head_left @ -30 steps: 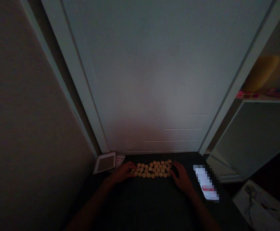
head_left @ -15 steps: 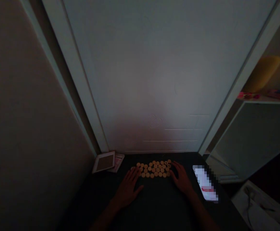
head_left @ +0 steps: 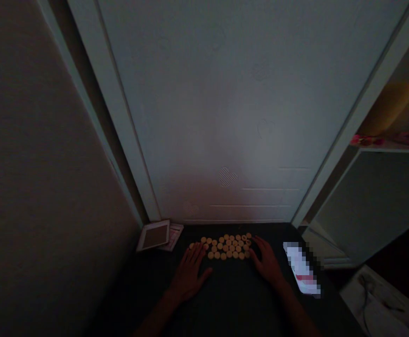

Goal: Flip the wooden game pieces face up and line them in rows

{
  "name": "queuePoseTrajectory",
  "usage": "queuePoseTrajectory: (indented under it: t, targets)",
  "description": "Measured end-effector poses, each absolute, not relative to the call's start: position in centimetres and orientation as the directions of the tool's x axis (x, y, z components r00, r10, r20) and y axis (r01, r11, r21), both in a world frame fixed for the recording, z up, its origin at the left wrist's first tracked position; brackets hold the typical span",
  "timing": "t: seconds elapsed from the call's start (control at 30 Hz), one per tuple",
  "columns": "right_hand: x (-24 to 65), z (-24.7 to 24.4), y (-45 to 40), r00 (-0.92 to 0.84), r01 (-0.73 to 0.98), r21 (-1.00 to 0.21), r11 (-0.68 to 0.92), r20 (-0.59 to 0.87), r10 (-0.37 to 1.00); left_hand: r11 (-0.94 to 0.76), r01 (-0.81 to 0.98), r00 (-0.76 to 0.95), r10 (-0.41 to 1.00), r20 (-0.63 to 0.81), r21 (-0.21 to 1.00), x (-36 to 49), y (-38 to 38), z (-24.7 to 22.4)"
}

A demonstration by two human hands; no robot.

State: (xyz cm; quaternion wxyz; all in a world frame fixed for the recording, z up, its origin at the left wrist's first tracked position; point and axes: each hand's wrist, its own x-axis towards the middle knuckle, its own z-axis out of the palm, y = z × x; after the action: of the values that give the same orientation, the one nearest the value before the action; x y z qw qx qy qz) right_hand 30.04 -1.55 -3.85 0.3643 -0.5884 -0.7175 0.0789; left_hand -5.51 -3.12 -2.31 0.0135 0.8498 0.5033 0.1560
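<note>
Tan discs (head_left: 231, 248) lie bunched: left hand (head_left: 189, 276) flat, thumb wide, fingers over their left end; right hand (head_left: 266, 262) loosely curved, thumb apart, at their right. The step looks like steadying the bunch; shifting discs calls for a light touch. Black tabletop (head_left: 232, 299) beneath them, white panel (head_left: 197, 117) behind.

The discs (head_left: 231, 248) look wooden; the tabletop (head_left: 232, 297), matt.

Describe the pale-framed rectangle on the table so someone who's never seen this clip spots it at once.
Find the dark tabletop at the foot of the big pale panel. In the tabletop's far left corner, beyond the left hand, lies the rectangle, partly covering a pinkish card. Its brown middle inside a pale border sets it apart from that card.
</note>
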Motion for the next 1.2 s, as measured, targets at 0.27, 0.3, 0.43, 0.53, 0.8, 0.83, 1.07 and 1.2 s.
queuePoseTrajectory:
  t: [0.27, 0.3, 0.43, 0.53, 0.8, 0.83, 1.07, 1.2]
  targets:
    - [30.1, -4.0, -1.5, -0.03, 0.783, -0.55, 0.292, 0.435, 0.9, -0.466, 0.866, 0.419, 0.875, 0.244, 0.185, -7.1, -2.9, -1.8]
    - [30.0, -3.9, -1.5, -0.033, 0.782, -0.55, 0.295, 0.435, 0.9, -0.469, 0.863, 0.423, 0.874, 0.241, 0.186, -7.0, -2.7, -1.7]
    - [30.0, -3.7, -1.5, -0.04, 0.775, -0.556, 0.301, 0.433, 0.901, -0.488, 0.851, 0.44, 0.865, 0.242, 0.193, -6.2, -1.8, -1.0]
    - [30.0, -3.8, -1.4, -0.023, 0.772, -0.566, 0.288, 0.428, 0.903, -0.508, 0.837, 0.46, 0.855, 0.241, 0.204, -5.1, -1.1, -0.9]
    - [30.0, -3.9, -1.5, -0.026, 0.759, -0.576, 0.305, 0.441, 0.897, -0.513, 0.828, 0.479, 0.857, 0.19, 0.228, -3.7, -0.2, -1.2]
    - [30.0, -3.9, -1.5, -0.026, 0.759, -0.575, 0.304, 0.44, 0.897, -0.513, 0.828, 0.479, 0.857, 0.189, 0.227, -3.7, -0.2, -1.1]
    - [30.0, -4.1, -1.3, -0.018, 0.764, -0.573, 0.297, 0.442, 0.897, -0.494, 0.837, 0.465, 0.869, 0.171, 0.234, -2.6, -0.5, -0.6]
    - [30.1, -4.2, -1.4, -0.021, 0.763, -0.575, 0.295, 0.434, 0.901, -0.452, 0.86, 0.425, 0.891, 0.157, 0.236, -2.7, 0.0, -0.3]
